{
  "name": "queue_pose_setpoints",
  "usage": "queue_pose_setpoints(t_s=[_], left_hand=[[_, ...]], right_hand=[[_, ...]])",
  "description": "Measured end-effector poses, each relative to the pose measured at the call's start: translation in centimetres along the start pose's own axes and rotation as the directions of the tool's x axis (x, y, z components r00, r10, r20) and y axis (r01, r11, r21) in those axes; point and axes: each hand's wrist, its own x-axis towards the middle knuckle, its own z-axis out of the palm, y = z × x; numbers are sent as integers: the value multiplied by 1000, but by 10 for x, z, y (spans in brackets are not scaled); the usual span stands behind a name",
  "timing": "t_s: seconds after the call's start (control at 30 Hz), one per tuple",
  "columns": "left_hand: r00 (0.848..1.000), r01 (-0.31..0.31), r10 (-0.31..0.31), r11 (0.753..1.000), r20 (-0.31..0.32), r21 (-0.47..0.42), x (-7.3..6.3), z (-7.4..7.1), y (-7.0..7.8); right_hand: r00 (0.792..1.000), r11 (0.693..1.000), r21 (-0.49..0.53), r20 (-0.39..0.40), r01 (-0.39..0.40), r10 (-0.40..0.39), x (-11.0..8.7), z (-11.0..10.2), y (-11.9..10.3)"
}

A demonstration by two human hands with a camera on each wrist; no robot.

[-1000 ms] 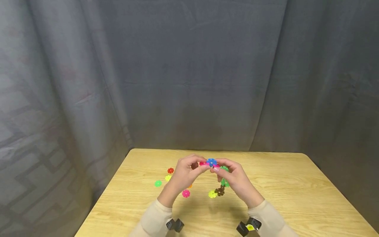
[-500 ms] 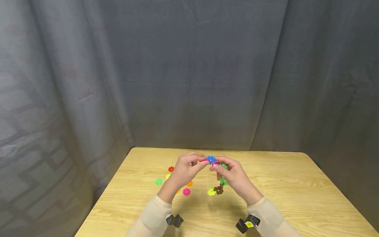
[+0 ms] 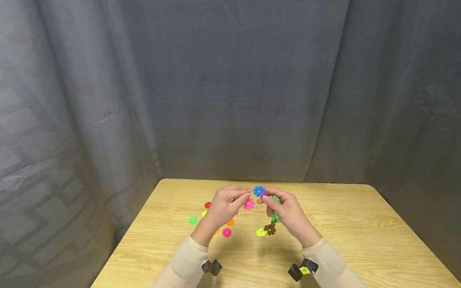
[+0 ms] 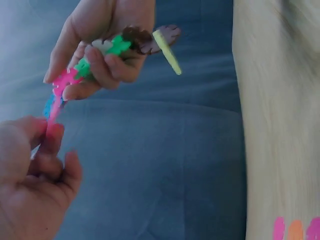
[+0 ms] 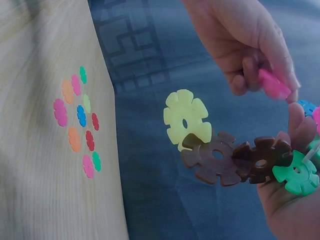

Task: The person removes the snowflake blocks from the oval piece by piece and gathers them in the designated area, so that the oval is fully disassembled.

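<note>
My left hand pinches a pink notched plastic disc between thumb and fingers, above the table. To its right, my right hand grips a chain of interlocked notched discs. At the chain's upper end a blue disc shows beside the left fingertips. A pink disc follows, partly covered by the right fingers. Green discs and a whitish one sit along the palm. Two brown discs and a yellow disc hang at the lower end.
Several loose notched discs lie on the wooden table at the left, among them a green disc, an orange disc and a magenta disc. Grey curtains surround the table's back and sides.
My left fingertips have drawn slightly away from the blue disc, and the pink disc they hold now shows face-on below them. The right hand with the chain has shifted slightly right.
</note>
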Motion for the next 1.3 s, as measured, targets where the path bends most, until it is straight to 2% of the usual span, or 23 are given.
queue_pose_setpoints(t_s=[0.1, 0.2, 0.37, 0.53, 0.63, 0.9, 1.07, 1.3], left_hand=[[1000, 2, -2, 1000, 11, 20, -1, 0, 0], [995, 89, -90, 996, 38, 13, -2, -1, -3], [966, 256, -255, 966, 52, -33, -9, 2, -15], [947, 308, -305, 951, 99, -16, -17, 7, -19], [949, 296, -294, 955, 112, -6, -19, 9, -18], [968, 242, -237, 969, 87, -45, -12, 8, -5], [968, 242, -235, 968, 86, -74, -8, 8, 3], [969, 223, -211, 971, 132, -83, -8, 9, 8]], right_hand=[[1000, 1000, 11, -5, 4, -4, 1, -1, 0], [1000, 1000, 14, -13, 13, -13, 1, -1, 1], [1000, 1000, 12, -28, -2, 2, 1, -1, 3], [999, 999, 26, -43, -28, 29, -2, 0, 3], [998, 999, 28, -47, -31, 32, -3, 0, 2], [999, 998, 51, -15, -31, 32, -6, 0, 0], [999, 998, 54, 28, -29, 28, -7, 1, 2], [996, 997, 46, 65, -58, 55, -10, 3, 6]])
